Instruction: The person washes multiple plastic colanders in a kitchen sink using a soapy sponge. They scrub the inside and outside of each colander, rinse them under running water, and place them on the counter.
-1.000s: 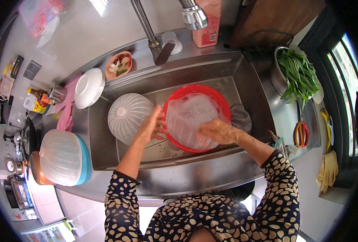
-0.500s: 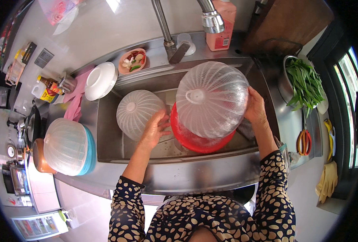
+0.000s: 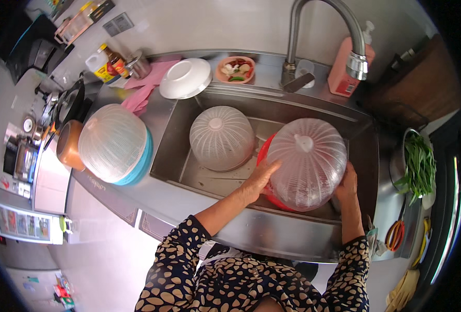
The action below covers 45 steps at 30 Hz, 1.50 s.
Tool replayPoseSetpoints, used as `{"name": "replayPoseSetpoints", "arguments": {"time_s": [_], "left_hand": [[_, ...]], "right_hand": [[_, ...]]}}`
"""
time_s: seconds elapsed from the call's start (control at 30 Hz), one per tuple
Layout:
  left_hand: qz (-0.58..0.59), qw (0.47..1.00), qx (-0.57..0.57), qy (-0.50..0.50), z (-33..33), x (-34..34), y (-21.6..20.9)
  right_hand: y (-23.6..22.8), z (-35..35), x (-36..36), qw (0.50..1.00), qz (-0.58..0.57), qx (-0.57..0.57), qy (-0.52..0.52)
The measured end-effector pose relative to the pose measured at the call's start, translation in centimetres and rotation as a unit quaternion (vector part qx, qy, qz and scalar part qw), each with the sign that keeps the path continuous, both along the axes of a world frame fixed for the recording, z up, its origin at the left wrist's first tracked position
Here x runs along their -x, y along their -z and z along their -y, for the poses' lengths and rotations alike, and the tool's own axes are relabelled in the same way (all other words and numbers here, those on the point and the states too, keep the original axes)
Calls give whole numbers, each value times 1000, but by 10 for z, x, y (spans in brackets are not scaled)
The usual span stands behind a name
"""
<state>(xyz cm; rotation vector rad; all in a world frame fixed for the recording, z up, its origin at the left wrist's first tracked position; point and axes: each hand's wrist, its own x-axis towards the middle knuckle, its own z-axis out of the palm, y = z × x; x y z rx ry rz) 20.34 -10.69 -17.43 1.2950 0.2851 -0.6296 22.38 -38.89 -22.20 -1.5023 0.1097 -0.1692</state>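
Note:
A translucent white plastic colander (image 3: 307,166), upside down with its round foot on top, is between my two hands over the right part of the sink (image 3: 178,130). My left hand (image 3: 260,179) grips its near left side, the thumb on the ribs and the other fingers partly hidden. At its right side, my right hand (image 3: 347,182) is closed round the rim, fingertips hidden. A red basin (image 3: 263,152) shows beneath and beside the colander. Further left in the sink, a similar white colander (image 3: 221,138) rests dome-up.
Left of the sink, another white colander (image 3: 112,136) covers a blue basin (image 3: 143,161). Behind stand a white bowl (image 3: 186,78), a pink bowl of ingredients (image 3: 234,69), the faucet (image 3: 291,57) and a pink pump bottle (image 3: 343,67). Right are leafy greens (image 3: 418,164) and scissors (image 3: 395,235).
My left hand has moved right and taken hold of the colander, which my right hand was holding. The colander sits lower and nearer me. The whole view has shifted and turned.

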Motion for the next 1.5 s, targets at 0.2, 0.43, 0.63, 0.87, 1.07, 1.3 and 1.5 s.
{"name": "replayPoseSetpoints", "arguments": {"time_s": [0.2,0.43,0.63,0.87,1.07,1.3,1.5], "left_hand": [[214,963,-110,-122,-49,9,-15],[179,945,-205,-182,-160,-9,-14],[130,938,-248,-203,-207,-28,17],[152,941,-255,-162,-223,-42,55],[134,932,-325,-90,-227,-52,59],[279,869,-402,-72,-218,-49,77],[112,917,-383,2,-215,-50,55]], "right_hand": [[-27,-71,-12,987,-108,-103,-64],[-4,-174,-64,980,-170,-5,-105],[62,-226,-98,967,-183,110,-141],[96,-233,-114,961,-132,205,-132],[88,-241,-116,919,-82,362,-137],[60,-291,-79,935,-81,333,-88],[55,-303,-72,898,-46,409,-154]]}}
